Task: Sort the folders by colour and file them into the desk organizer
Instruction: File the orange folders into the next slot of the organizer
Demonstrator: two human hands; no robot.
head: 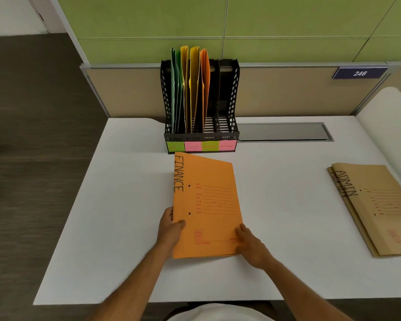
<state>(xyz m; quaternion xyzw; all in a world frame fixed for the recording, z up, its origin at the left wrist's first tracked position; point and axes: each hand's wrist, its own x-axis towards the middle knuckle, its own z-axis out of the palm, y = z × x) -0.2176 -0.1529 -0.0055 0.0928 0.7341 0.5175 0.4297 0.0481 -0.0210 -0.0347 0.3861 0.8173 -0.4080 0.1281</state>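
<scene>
Near the desk's front edge, our left hand (pixel 171 228) pinched the orange folder (pixel 206 205), our right hand (pixel 250 242) seemingly flat on it, its long axis toward the organizer (pixel 234 100).

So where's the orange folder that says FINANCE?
The orange FINANCE folder lies mid-desk in the head view, just before the black organizer, held by the left hand and right hand.
</scene>
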